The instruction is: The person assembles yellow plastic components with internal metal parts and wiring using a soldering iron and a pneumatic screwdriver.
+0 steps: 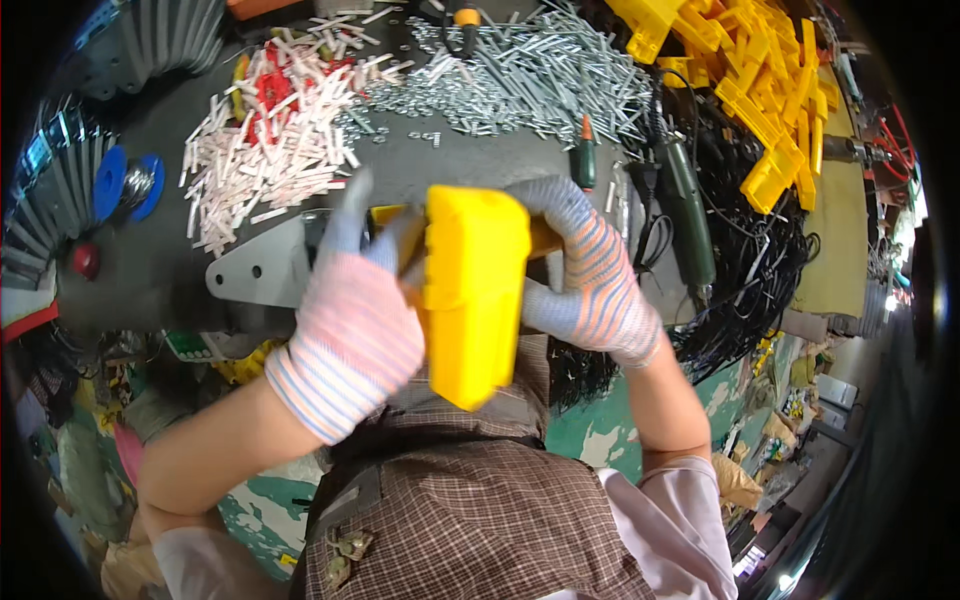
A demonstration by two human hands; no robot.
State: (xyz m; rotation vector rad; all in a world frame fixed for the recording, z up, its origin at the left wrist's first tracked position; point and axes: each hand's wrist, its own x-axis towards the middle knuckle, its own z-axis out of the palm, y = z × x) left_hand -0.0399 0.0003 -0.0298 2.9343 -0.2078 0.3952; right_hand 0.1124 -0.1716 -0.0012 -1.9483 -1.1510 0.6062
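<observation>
Both hands wore striped knit gloves and were clamped on one yellow plastic housing (472, 290), held upright above the near edge of the worktop (420, 170), close to the person's chest. Left hand (350, 325) gripped the housing's left side, with its index finger raised and the remaining fingers curled around the part. Right hand (590, 275) was closed over the top right corner, fingers wrapped across the upper edge. A flat grey metal bracket (255, 272) lay on the worktop directly behind the left hand. Farther back, a heap of white plastic sticks (270, 150) sat to the left and a heap of bright metal pins (540, 75) at centre. A pile of yellow plastic parts (765, 90) occupied the far right corner. A green electric screwdriver (692, 210) lay right of the hands, beside tangled black cables (760, 270).
</observation>
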